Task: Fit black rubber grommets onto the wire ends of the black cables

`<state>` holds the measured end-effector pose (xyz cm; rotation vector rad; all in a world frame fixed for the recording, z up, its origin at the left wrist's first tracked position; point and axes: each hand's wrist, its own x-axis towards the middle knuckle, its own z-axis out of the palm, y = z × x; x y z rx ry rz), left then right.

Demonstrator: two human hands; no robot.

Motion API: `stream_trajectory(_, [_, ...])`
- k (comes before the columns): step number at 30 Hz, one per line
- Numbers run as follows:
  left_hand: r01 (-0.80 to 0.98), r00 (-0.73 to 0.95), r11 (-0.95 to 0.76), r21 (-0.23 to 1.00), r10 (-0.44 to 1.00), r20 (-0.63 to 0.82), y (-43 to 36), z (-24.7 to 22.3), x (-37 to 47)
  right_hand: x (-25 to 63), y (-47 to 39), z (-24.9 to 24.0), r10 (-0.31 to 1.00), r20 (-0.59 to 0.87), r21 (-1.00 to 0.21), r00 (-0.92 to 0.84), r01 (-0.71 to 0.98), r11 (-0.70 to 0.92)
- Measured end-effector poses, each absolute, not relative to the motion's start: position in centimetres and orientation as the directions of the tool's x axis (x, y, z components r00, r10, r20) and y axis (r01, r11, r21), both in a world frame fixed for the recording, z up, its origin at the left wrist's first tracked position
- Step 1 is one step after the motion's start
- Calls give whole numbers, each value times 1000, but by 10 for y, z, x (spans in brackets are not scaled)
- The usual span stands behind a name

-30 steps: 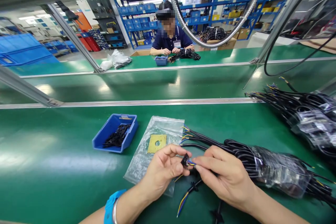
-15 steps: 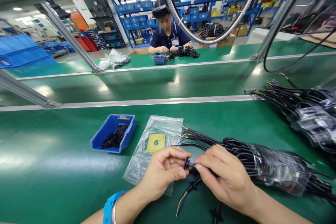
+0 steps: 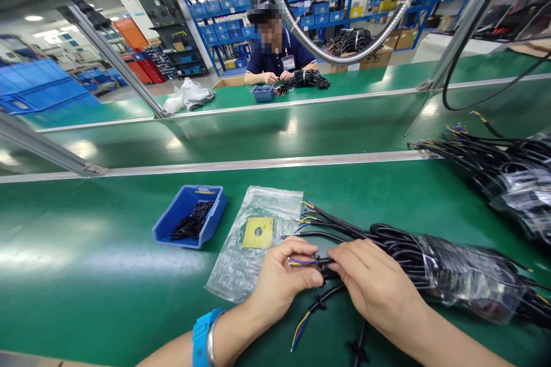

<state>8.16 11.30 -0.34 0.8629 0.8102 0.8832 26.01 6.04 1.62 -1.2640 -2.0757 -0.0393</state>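
My left hand [image 3: 286, 275] pinches a small black clip [image 3: 319, 262] that sits around a cable's end; blue and yellow wires [image 3: 301, 262] stick out of it over my fingers. Close on the right, my right hand [image 3: 374, 275] grips the black cable just behind the clip. Below my hands lies another cable end with a black clip [image 3: 319, 301] around it. A bundle of black cables [image 3: 465, 272] wrapped in clear plastic lies to the right. Left of my hands, a yellow square plate [image 3: 258, 232] with a hole rests on a clear plastic bag [image 3: 232, 269].
A blue bin [image 3: 161, 232] of black parts stands on the green table [image 3: 86, 298] at left. More wrapped cables [image 3: 516, 183] lie at far right. Across the bench, a person [image 3: 279, 57] sits near a small blue bin [image 3: 262, 93]. A metal hose [image 3: 327, 57] hangs above.
The clip, earlier held at the wire tips, now sits around the black cable end with the wires through it. My right fingers have moved from the wires onto the cable.
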Motion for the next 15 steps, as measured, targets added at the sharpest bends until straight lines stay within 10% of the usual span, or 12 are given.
stream_trajectory(8, [-370, 417, 398, 839, 879, -233, 105, -9, 91, 257, 58, 9, 733, 634, -255, -245, 829, 498])
stream_trajectory(15, [-185, 329, -92, 978, 932, 150, 103, -4, 92, 257, 60, 15, 798, 527, -355, -294, 777, 520])
